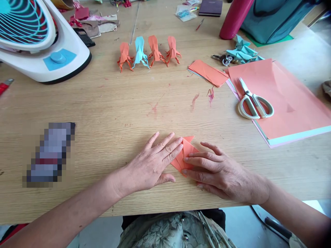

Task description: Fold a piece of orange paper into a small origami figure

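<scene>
A folded piece of orange paper (186,148) lies flat on the wooden table near its front edge, with crease lines and a pointed flap at the top. My left hand (161,156) rests on its left side, fingers stretched out and fingertips pressing the paper. From the right, my right hand (217,170) touches the paper with its fingertips, the fingers slightly bent and apart. Both hands partly cover the paper. Further back stand several folded paper figures with legs, among them an orange one (154,50) and a light blue one (140,52).
White-handled scissors (254,101) lie on large orange sheets (292,100) at right, beside a folded orange strip (208,72). Keys (223,59), blue paper pieces (243,50), a magenta bottle (235,19) and a teal bag (276,20) sit behind. A fan (51,41) and a blurred-out object (51,155) are left.
</scene>
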A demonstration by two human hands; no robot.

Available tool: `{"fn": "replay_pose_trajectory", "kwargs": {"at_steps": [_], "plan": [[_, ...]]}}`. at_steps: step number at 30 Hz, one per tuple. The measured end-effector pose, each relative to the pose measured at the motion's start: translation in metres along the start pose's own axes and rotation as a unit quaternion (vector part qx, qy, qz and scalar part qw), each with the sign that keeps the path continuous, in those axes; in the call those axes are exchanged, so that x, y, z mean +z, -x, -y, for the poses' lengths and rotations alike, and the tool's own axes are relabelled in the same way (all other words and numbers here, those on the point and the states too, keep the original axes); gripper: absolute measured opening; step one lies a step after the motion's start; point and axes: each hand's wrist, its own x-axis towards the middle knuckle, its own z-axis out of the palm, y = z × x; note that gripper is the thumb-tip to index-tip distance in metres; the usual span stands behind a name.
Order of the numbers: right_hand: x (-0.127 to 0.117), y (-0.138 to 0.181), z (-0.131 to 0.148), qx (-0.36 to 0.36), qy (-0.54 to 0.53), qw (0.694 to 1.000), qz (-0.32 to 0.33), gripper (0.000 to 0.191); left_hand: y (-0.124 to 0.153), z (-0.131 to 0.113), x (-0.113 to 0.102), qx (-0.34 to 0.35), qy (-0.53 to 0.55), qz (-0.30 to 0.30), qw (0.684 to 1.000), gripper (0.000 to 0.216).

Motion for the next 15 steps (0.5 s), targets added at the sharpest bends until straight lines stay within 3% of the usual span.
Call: {"fn": "replay_pose_trajectory", "kwargs": {"at_steps": [4, 8, 15], "plan": [[0.0, 0.001, 0.0, -0.001, 0.004, 1.0, -0.002, 0.037, 0.005, 0.002, 0.004, -0.016, 0.036, -0.007, 0.999, 0.087], [0.001, 0.001, -0.002, -0.006, 0.004, 1.0, -0.008, 0.039, 0.006, 0.008, 0.001, -0.085, 0.056, -0.03, 0.994, 0.071], [0.001, 0.0, -0.001, -0.009, 0.007, 1.0, -0.009, 0.039, -0.025, 0.013, -0.004, -0.182, 0.075, -0.045, 0.979, 0.06]]}}
